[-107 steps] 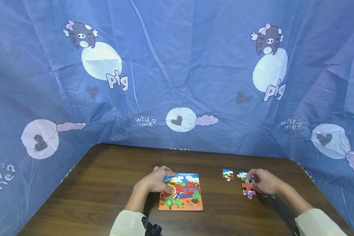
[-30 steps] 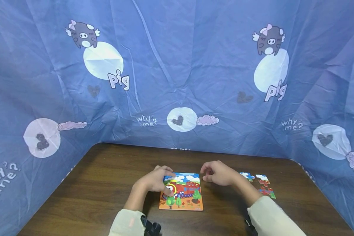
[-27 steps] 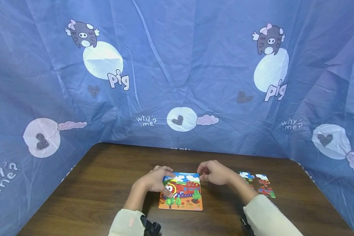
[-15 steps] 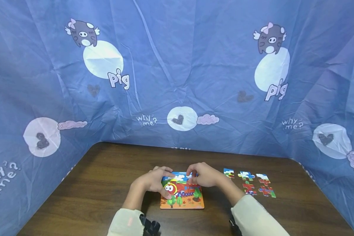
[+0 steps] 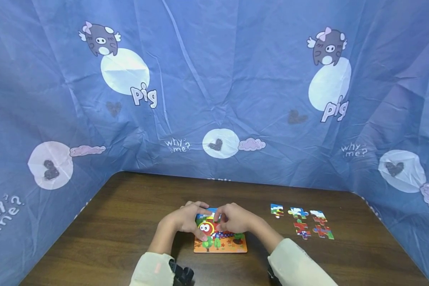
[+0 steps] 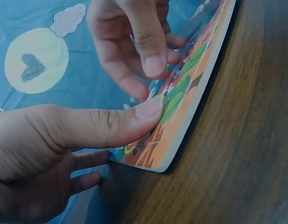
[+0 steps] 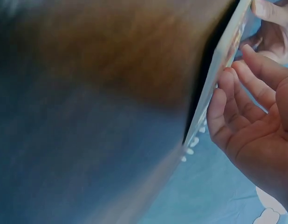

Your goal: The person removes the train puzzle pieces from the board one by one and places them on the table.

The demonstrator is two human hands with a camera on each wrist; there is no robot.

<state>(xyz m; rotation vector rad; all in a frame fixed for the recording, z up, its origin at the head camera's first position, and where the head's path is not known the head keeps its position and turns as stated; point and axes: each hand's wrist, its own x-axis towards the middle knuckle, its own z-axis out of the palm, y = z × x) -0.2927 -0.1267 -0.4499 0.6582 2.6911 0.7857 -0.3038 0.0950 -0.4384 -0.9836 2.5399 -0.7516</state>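
Note:
A square jigsaw board (image 5: pixel 219 249) with a red cartoon train, green trees and orange ground lies on the table. My left hand (image 5: pixel 182 220) holds its left side, thumb pressed on the picture and fingers toward the far left edge. Over the picture's middle is my right hand (image 5: pixel 236 219), thumb and forefinger bent apart. In the left wrist view the left thumb (image 6: pixel 130 114) lies across the trees, while the right hand (image 6: pixel 130 37) hangs just beyond it. The right wrist view has the right hand's curved fingers (image 7: pixel 228 107) right at the board's surface.
Right of the board lie several loose puzzle pieces: a sky piece (image 5: pixel 277 209), a cloud piece (image 5: pixel 298 212), a red piece (image 5: pixel 301 229) and joined red-and-green ones (image 5: pixel 323 231). A blue pig-print curtain (image 5: pixel 186 103) surrounds the brown wooden table (image 5: pixel 128 238).
My right hand has moved left, from the loose pieces to the board's right edge, then over its middle. The pieces beneath that arm show again. My left hand stays on the board.

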